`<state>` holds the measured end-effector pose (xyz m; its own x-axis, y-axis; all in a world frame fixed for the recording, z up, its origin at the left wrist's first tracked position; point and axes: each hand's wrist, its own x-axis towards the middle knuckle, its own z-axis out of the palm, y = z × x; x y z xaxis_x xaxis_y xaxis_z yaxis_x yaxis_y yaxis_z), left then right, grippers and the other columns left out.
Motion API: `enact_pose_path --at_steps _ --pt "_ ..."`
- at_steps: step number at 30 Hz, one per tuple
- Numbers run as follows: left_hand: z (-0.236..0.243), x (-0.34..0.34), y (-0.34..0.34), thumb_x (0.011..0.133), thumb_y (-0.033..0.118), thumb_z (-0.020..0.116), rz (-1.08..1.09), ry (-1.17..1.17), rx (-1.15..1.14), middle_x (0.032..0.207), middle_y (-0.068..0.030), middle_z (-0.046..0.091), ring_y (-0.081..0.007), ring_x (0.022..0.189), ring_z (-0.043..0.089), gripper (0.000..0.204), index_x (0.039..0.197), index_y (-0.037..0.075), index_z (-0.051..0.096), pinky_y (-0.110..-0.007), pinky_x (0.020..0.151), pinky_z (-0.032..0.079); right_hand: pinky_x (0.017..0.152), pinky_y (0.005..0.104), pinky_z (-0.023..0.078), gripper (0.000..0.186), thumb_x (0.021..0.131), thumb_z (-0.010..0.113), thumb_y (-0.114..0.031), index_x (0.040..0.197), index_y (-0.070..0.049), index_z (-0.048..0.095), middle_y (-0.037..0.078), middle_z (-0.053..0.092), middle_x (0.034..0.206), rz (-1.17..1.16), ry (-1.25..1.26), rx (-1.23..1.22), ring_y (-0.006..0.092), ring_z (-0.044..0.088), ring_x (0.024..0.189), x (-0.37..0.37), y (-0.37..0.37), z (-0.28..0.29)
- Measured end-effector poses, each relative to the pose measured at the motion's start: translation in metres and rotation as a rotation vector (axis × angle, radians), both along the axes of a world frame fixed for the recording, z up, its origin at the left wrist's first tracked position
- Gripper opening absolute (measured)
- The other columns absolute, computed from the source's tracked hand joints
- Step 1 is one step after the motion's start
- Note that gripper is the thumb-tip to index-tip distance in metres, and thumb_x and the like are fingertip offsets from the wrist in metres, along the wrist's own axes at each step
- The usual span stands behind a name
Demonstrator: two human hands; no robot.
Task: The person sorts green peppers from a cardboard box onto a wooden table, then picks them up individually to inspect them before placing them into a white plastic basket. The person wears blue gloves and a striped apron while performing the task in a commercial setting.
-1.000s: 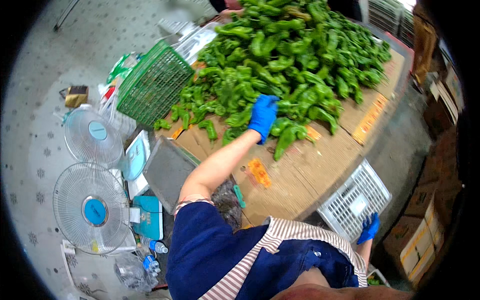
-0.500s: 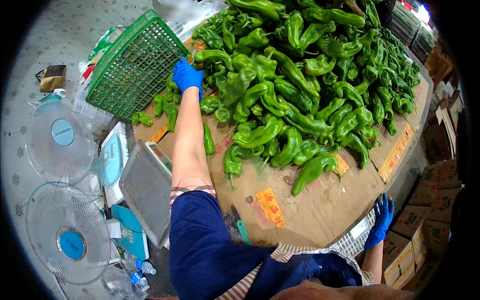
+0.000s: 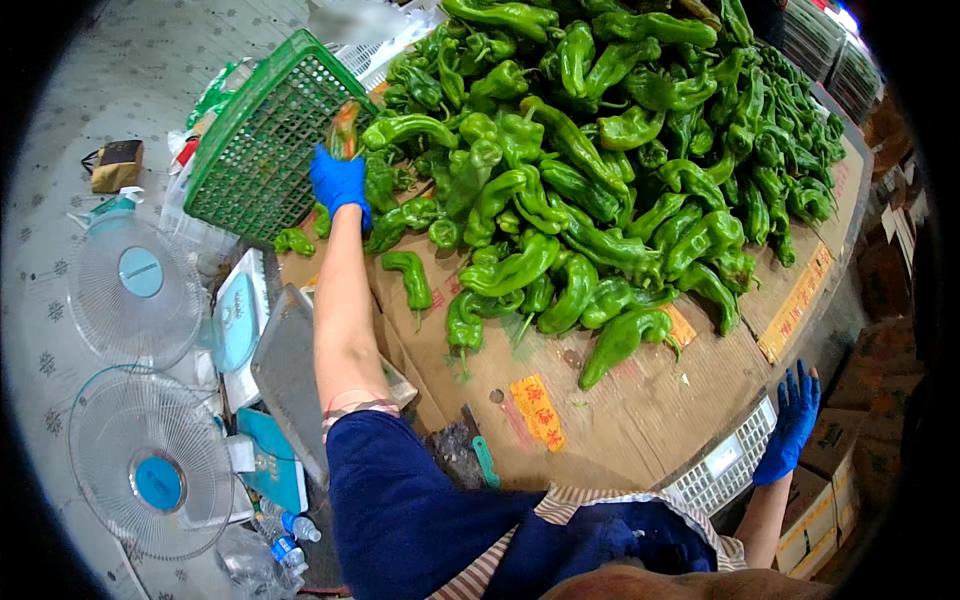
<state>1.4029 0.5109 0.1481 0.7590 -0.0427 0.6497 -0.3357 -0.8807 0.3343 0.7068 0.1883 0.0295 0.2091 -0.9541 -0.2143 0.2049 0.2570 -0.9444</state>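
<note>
My left hand (image 3: 340, 182), in a blue glove, is closed round a reddish-green pepper (image 3: 344, 132) that sticks up beyond the fingers. It is in front of the green plastic basket (image 3: 262, 140), which stands tilted at the pile's left side. A large heap of long green peppers (image 3: 600, 170) covers the far part of a cardboard surface (image 3: 600, 430). One green pepper (image 3: 408, 278) lies apart, close to my left forearm. At the lower right, my right hand (image 3: 788, 428), also gloved in blue, has its fingers stretched out and holds nothing; a white plastic grid crate (image 3: 728, 458) is beside it.
To the left are two fan grilles (image 3: 160, 485), a grey scale platform (image 3: 290, 375) and plastic bottles (image 3: 288, 550). A teal tool (image 3: 486, 461) lies at the cardboard's near edge. Cardboard boxes (image 3: 815, 520) are stacked at the right.
My left hand has moved left and slightly nearer, and a reddish pepper now shows in it in front of the basket. My right hand has shifted a little to the right.
</note>
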Motion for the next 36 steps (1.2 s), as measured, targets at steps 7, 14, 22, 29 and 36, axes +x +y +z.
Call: enact_pose_path --at_steps 7,14,22,29,36 --pt "0.054 -0.069 0.057 0.067 0.025 0.071 -0.157 0.14 -0.308 0.097 -0.0173 0.061 -0.0294 0.084 0.061 0.047 0.105 0.0 0.057 -0.039 0.073 0.046 0.097 0.0357 0.036 0.037 0.092 0.045 -0.027 0.123 -0.008 0.044 0.015 0.05 0.125 0.211 -0.278 0.107 0.0255 0.047 0.115 0.025 0.022 0.04" --pt "0.083 -0.206 -0.006 0.082 0.03 0.061 -0.745 0.595 -0.551 0.1 -0.0073 0.058 -0.0134 0.08 0.055 0.04 0.11 0.003 0.053 -0.027 0.064 0.045 0.098 0.0411 0.034 0.04 0.09 0.045 -0.035 0.124 -0.013 0.043 0.014 0.047 0.128 0.468 -0.374 0.302 0.0268 0.045 0.116 0.048 0.077 0.079" --pt "0.051 -0.437 -0.165 0.063 0.03 0.073 -1.358 0.008 0.421 0.089 -0.0144 0.057 -0.0327 0.081 0.055 0.06 0.114 0.006 0.05 -0.042 0.071 0.044 0.097 0.0498 0.035 0.065 0.084 0.053 -0.046 0.136 -0.019 0.024 0.013 0.037 0.134 0.529 -0.622 0.627 0.0303 0.037 0.123 0.075 0.095 0.107" --pt "0.05 -0.459 -0.248 0.071 0.027 0.065 -1.775 -0.141 0.549 0.075 -0.0111 0.054 -0.0299 0.072 0.054 0.037 0.102 0.009 0.057 -0.039 0.063 0.043 0.092 0.0489 0.042 0.048 0.083 0.055 -0.029 0.121 -0.003 0.044 0.017 0.051 0.12 0.478 -0.924 0.689 0.0312 0.05 0.111 0.064 0.041 0.057" --pt "0.158 -0.25 -0.393 0.071 0.022 0.06 -0.893 -0.665 0.48 0.071 -0.0127 0.058 -0.031 0.068 0.055 0.012 0.07 0.011 0.063 -0.042 0.06 0.044 0.096 0.0478 0.039 0.05 0.083 0.055 -0.022 0.124 0.001 0.038 0.019 0.048 0.124 0.49 -1.028 0.599 0.0339 0.047 0.114 0.047 0.016 0.022"
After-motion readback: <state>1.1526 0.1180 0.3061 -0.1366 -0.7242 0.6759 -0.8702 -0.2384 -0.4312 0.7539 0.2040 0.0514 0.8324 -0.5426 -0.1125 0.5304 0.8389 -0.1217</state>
